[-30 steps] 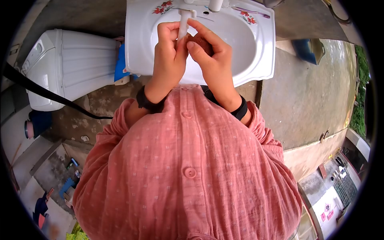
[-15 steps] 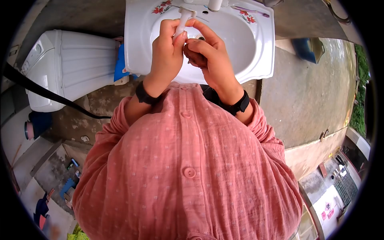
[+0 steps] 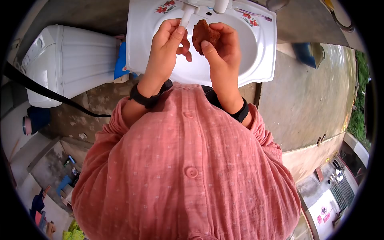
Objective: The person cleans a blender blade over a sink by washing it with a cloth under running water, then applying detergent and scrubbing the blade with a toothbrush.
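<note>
Over the white sink [image 3: 140, 52], my left hand [image 3: 166, 48] grips a white tube-like object [image 3: 187, 17] between thumb and fingers; its lower fingers are curled loosely. The object's upper end reaches toward the back rim of the sink. To its right, my right hand [image 3: 226, 56] holds a reddish-brown, rough-edged piece [image 3: 205, 35] between thumb and fingers, its broad face turned up. The two hands are apart. What the brown piece is made of I cannot tell.
A white faucet [image 3: 221, 5] stands at the sink's back edge, with a purple toothbrush [image 3: 254, 15] to its right. At left is a white washing machine [image 3: 80, 60] beside a blue item [image 3: 121, 64]. A blue container [image 3: 308, 54] lies at right.
The brown piece has been raised and turned, so more of its face shows. My right hand has moved away from my left, which keeps its grip on the white object.
</note>
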Demonstrator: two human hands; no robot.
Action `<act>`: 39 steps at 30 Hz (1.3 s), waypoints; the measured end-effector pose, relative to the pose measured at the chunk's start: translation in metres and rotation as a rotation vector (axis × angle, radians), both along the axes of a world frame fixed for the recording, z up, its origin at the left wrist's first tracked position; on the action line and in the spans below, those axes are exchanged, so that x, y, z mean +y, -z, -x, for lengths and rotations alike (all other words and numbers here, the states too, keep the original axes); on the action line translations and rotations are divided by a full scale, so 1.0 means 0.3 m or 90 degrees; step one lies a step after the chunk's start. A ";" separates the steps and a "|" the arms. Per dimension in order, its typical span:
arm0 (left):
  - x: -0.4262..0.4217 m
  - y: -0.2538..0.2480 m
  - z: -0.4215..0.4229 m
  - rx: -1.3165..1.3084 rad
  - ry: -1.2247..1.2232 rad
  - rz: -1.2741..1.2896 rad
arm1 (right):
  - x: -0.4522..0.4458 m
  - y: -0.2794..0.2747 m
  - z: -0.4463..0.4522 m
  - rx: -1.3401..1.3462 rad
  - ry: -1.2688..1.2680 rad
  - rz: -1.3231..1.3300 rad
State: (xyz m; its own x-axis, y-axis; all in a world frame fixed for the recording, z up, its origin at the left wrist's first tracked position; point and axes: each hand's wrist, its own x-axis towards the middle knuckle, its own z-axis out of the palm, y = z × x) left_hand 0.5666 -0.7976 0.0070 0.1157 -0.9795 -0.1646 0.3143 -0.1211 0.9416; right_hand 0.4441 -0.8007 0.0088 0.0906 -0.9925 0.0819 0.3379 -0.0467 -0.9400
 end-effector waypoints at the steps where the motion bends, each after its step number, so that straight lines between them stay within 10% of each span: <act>1: 0.002 -0.002 -0.002 0.000 -0.002 0.000 | -0.002 0.007 0.000 0.000 -0.002 0.000; 14: 0.022 -0.059 -0.023 0.277 0.166 -0.101 | -0.045 0.015 -0.001 0.352 0.187 0.332; 25: 0.026 -0.005 0.033 -0.553 0.032 0.195 | -0.058 0.076 -0.026 0.459 0.271 0.448; 32: 0.027 -0.032 0.028 -0.636 0.035 0.189 | -0.049 0.053 -0.015 0.526 0.251 0.552; 39: 0.038 0.020 0.000 -0.373 -0.005 0.181 | -0.006 -0.034 0.032 0.283 0.213 0.339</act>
State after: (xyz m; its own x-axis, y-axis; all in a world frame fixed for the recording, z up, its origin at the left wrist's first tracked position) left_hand 0.5667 -0.7861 0.0012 0.1147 -0.9745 0.1928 -0.2610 0.1577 0.9524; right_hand 0.4345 -0.8026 0.0191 -0.0709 -0.8102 0.5819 -0.1778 -0.5637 -0.8066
